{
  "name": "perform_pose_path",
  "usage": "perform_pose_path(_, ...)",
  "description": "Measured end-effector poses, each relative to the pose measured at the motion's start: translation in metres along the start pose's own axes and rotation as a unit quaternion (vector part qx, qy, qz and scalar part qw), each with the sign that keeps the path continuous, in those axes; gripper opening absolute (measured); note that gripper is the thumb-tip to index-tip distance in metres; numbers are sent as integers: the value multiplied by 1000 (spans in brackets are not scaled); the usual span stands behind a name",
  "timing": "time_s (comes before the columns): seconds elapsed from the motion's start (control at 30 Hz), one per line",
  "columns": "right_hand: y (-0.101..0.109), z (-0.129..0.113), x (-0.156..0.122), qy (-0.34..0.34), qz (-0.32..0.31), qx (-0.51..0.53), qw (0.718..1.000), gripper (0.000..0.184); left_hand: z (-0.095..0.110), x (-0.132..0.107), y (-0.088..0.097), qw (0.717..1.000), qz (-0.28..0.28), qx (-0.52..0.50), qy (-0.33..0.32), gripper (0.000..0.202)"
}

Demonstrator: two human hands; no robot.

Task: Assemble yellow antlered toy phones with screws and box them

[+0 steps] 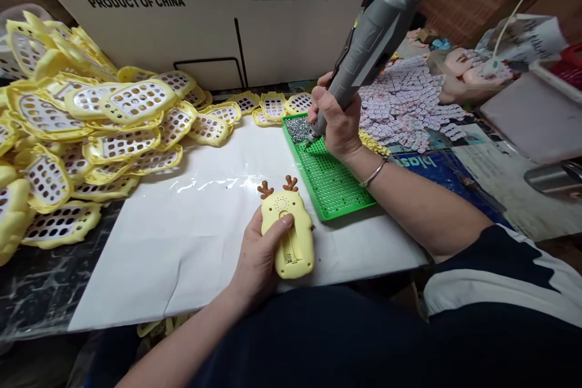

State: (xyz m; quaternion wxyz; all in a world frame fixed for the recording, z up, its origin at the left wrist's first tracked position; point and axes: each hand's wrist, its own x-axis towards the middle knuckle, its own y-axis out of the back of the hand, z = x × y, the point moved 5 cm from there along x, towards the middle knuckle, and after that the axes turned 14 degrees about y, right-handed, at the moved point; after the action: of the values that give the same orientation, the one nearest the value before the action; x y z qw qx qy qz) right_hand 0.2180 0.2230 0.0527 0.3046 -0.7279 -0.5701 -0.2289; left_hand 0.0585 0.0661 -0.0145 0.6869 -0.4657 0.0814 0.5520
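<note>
My left hand [259,248] is closed around a yellow toy phone [300,227] with brown antlers, its back facing up. The thumb presses near the top of its open battery compartment, and screw holes show at the corners. In my right hand [339,118] is a grey electric screwdriver [368,42], gripped near its lower end and tilted. Its tip points down into a green perforated tray [336,191], close to a heap of small silver screws [297,129] in the tray's far left corner. Whether a screw sits on the tip is too small to tell.
Yellow casing halves [140,100] with white button panels are piled at the left and along the back. A large printed carton [204,24] stands behind. Many small white parts [400,103] lie right of the tray. A white sheet [200,206] covers the work surface.
</note>
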Motion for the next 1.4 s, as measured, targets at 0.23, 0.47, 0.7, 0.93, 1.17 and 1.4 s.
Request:
perform_pose_path(0.23,-4,-27,9,29,32,39,998,44,0,2,0,1000,-3,8,-30,37)
perform_pose_path(0.47,-28,-112,-15,3,-2,108,994,29,3,5,-1,998,11,26,-64,39)
perform_pose_path(0.7,-35,-119,-39,-31,-30,110,993,35,4,5,0,996,15,35,-84,39)
perform_pose_path(0.93,-36,-109,-41,-38,-45,63,996,39,3,6,0,996,9,39,-83,37)
perform_pose_path(1.17,-38,-107,-45,-37,-58,103,992,35,3,6,1,996,9,38,-81,37)
perform_pose_path(1.4,-41,-102,-55,-51,-81,154,984,20,3,4,0,996,26,42,-75,38)
